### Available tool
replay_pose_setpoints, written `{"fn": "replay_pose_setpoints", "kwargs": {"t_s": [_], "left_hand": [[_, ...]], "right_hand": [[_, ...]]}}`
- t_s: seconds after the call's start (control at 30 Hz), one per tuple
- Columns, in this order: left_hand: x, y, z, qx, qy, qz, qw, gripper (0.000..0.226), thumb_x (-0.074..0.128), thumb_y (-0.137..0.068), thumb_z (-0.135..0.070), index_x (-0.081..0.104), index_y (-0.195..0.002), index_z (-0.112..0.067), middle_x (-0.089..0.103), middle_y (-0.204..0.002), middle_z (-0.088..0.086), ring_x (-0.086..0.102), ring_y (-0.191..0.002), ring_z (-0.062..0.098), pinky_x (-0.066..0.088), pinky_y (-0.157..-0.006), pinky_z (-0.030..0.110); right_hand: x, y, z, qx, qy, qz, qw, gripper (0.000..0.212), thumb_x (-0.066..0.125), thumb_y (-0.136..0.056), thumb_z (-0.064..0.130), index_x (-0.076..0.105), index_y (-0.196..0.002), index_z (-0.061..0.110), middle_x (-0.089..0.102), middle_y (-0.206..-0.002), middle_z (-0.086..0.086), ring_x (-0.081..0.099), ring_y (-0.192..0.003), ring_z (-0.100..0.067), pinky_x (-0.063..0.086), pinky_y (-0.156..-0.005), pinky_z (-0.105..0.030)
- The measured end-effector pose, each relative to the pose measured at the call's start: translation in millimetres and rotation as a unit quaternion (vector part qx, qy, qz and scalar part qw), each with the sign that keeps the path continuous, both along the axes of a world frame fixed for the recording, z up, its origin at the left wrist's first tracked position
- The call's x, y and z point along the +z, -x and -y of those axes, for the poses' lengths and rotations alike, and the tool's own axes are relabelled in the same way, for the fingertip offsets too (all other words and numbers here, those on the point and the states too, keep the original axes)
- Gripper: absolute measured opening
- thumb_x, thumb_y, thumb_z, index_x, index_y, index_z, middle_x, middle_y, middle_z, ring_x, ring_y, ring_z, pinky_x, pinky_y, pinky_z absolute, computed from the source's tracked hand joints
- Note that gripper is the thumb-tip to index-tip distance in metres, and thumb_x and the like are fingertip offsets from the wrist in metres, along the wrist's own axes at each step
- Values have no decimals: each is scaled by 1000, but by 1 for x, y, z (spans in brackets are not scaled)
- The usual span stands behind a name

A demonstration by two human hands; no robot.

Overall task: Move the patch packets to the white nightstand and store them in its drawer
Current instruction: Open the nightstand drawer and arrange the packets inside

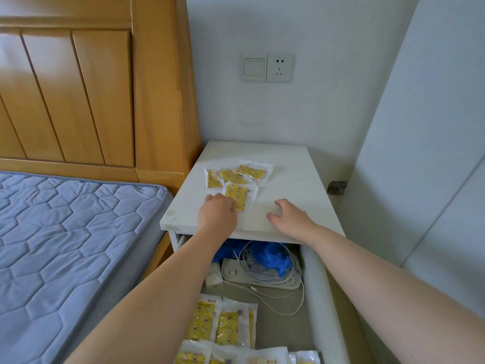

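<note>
Curling onto the nearest patch packet (239, 193), fingers of the left hand (217, 212) grip its near edge on the white nightstand (294, 164); three more packets (236, 174) lie just beyond them. Alongside, the right hand (290, 218) rests with fingers spread and empty. Beneath, the drawer (319, 279) stands open, holding further packets (223, 324).

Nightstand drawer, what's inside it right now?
Patch packets in front, a white power strip with coiled cables, blue plastic behind. The nightstand top hides the back of the drawer; the left arm covers some of its left side.
</note>
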State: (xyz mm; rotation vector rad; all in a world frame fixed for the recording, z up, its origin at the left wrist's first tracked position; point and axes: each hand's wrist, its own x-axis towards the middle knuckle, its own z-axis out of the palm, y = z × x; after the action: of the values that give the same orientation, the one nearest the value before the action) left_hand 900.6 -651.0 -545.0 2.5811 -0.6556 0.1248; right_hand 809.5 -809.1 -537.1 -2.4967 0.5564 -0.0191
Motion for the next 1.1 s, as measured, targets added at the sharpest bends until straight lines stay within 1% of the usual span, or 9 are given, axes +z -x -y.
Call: {"fn": "replay_pose_setpoints", "kwargs": {"t_s": [0.13, 0.23, 0.4, 0.5, 0.6, 0.77, 0.93, 1.0, 1.1], "left_hand": [[-2, -31, 11, 45, 5, -18, 999, 53, 43, -97, -37, 32, -147, -23, 27, -153, 3, 23, -138, 25, 30, -107, 40], [-9, -57, 12, 67, -16, -47, 997, 65, 38, -97, -49, 12, -153, -28, 2, -161, 3, 3, -147, 27, 14, -117, 45], [-14, -87, 13, 25, -89, 29, 995, 65, 25, -98, -54, -3, -153, -31, -17, -160, -4, -19, -146, 23, -4, -118, 47], [-15, -93, 19, -50, -143, 33, 988, 66, 21, -97, -57, -3, -153, -32, -15, -160, -4, -22, -145, 23, -6, -118, 49], [-16, -97, 20, -82, -167, 11, 982, 64, 19, -97, -59, 5, -153, -33, -5, -162, -3, -11, -148, 22, -2, -119, 49], [-18, -89, 18, -77, -106, 31, 991, 59, 30, -96, -57, 28, -149, -30, 21, -158, -7, 13, -146, 18, 13, -119, 41], [-14, -69, 14, -75, -46, 61, 994, 52, 42, -94, -48, 42, -141, -28, 42, -145, -8, 32, -134, 17, 26, -110, 35], [-12, -63, 13, -60, -47, 91, 993, 54, 43, -92, -48, 38, -143, -29, 41, -145, -6, 30, -134, 18, 22, -111, 34], [-13, -64, 13, -21, -76, 76, 994, 68, 36, -91, -59, 19, -150, -32, 16, -158, 1, 5, -146, 23, 4, -117, 43]], "right_hand": [[-8, -23, 1, -22, 54, 4, 998, 62, 46, -94, 46, 29, -145, 16, 35, -148, -2, 26, -140, -20, 9, -115, -50], [-10, -38, 3, -35, 59, 20, 997, 63, 42, -94, 48, 28, -146, 16, 33, -149, -2, 23, -142, -20, 7, -115, -51], [-18, -54, 6, -46, 74, 81, 993, 65, 39, -92, 54, 29, -146, 19, 35, -149, 2, 25, -141, -18, 9, -117, -48], [-21, -62, 8, -44, 72, 104, 991, 65, 39, -92, 55, 29, -145, 21, 36, -149, 3, 27, -140, -17, 13, -117, -46], [-21, -65, 8, -36, 89, 101, 990, 64, 38, -92, 54, 28, -146, 21, 35, -149, 3, 27, -140, -17, 13, -117, -46], [-20, -62, 6, -39, 90, 117, 988, 61, 40, -92, 50, 32, -143, 19, 39, -147, 1, 31, -137, -18, 18, -115, -45], [-21, -62, 7, -48, 84, 153, 983, 55, 44, -93, 46, 37, -139, 16, 47, -139, 0, 40, -129, -19, 30, -109, -37], [-22, -61, 7, -45, 76, 164, 983, 55, 45, -94, 44, 38, -140, 15, 46, -140, 0, 40, -129, -19, 31, -109, -36], [-22, -59, 6, -17, 78, 179, 981, 53, 46, -95, 42, 38, -140, 15, 43, -143, 1, 38, -132, -17, 30, -111, -35]]}}
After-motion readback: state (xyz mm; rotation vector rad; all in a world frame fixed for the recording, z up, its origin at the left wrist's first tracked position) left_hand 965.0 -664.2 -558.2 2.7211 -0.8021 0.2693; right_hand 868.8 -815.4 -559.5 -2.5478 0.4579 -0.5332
